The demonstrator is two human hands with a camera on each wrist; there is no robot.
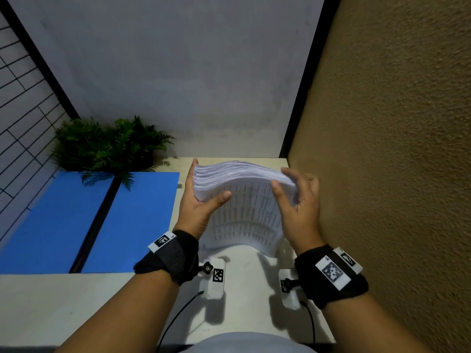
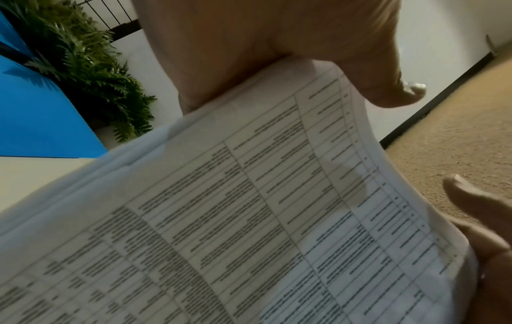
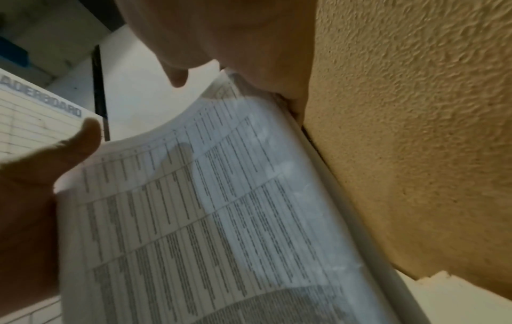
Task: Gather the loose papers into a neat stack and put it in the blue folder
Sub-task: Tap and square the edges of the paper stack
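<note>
Stack of papers (image 1: 244,200) held upright on its lower edge on the counter (image 1: 76,301), right of the blue folder (image 1: 84,220), top bowing away from the body. Left hand (image 1: 201,200) clamped on the left edge, thumb across the printed front, fingers behind. Right hand (image 1: 298,197) gripping the right edge, thumb in front, fingers over the top corner. Probably mid-jogging: squaring the sheets. Top edges still fanned on the left side, so not neat yet. To do it well: loosen both grips a little, tap the bottom edge on the counter, then turn and tap a side edge; keep the thumbs light so sheets can slide. Bowed top risks sheets slipping forward. Blue folder lying open and flat, black spine down the middle, both panels bare, fern (image 1: 109,146) overhanging its far edge. Textured brown wall (image 1: 395,149) just beside the right hand, little room there; open counter toward the body and left over the folder for the transfer.
</note>
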